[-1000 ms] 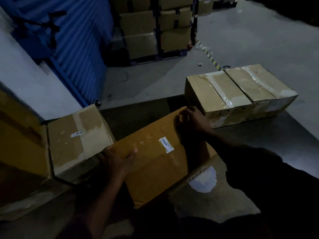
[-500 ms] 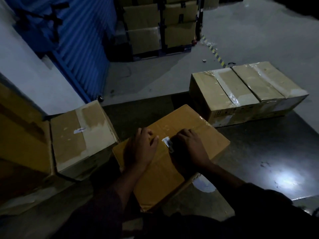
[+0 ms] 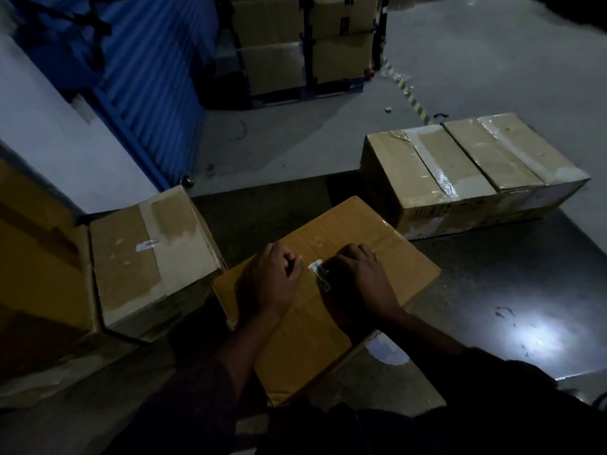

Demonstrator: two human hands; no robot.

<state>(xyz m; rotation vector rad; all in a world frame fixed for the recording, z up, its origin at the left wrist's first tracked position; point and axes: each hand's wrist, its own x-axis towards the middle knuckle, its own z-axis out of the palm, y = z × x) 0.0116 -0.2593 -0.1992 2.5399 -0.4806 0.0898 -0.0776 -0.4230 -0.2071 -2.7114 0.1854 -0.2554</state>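
An orange-brown cardboard box [image 3: 331, 310] lies in front of me on the dark floor. A small white label [image 3: 318, 270] is stuck on its top face. My left hand [image 3: 269, 280] rests on the box top just left of the label, fingers loosely bent. My right hand [image 3: 359, 277] sits on the label's right side, its curled fingertips picking at the label's edge and covering part of it.
A taped paler box [image 3: 147, 257] stands close on the left, with bigger cartons [image 3: 36, 257] behind it. Two taped boxes [image 3: 466, 172] lie side by side at the right rear. Stacked cartons on a pallet [image 3: 305, 47] and a blue shutter [image 3: 147, 70] are farther back.
A second ago my hands gripped the box's near-left and far edges. Both have since moved onto its top beside the label. Over the last half second they have hardly moved.
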